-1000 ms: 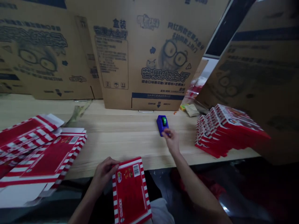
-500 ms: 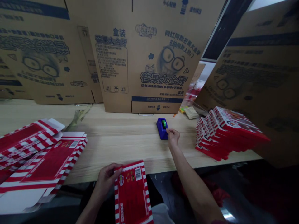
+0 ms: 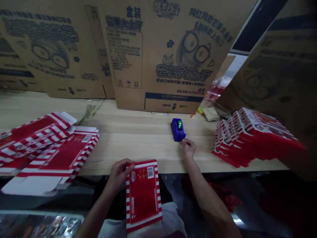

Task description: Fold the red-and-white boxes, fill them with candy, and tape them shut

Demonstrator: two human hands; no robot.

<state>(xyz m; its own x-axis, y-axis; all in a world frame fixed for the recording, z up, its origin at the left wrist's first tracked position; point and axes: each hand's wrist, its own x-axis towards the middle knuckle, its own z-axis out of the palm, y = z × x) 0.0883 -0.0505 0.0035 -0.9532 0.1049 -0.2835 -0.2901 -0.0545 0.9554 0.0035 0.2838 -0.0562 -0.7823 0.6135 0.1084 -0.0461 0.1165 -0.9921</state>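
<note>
My left hand (image 3: 119, 172) grips the top left corner of a red box with white stripes (image 3: 143, 195); the box stands on my lap against the table's front edge. On the wooden table (image 3: 138, 145), my right hand (image 3: 188, 147) lies just in front of a small blue tape dispenser (image 3: 177, 129) with a green roll. Its fingers are pinched together at the dispenser's near end. What they pinch, if anything, is too small to see.
Flat red-and-white box blanks (image 3: 47, 148) lie spread at the left. A leaning row of folded red boxes (image 3: 245, 135) stands at the right. Large printed cardboard cartons (image 3: 160, 56) line the back and the right side. Small wrappers (image 3: 209, 113) lie behind the dispenser.
My right hand has drawn back from the top of the dispenser to just in front of it, toward the table edge. My left hand keeps its hold on the box.
</note>
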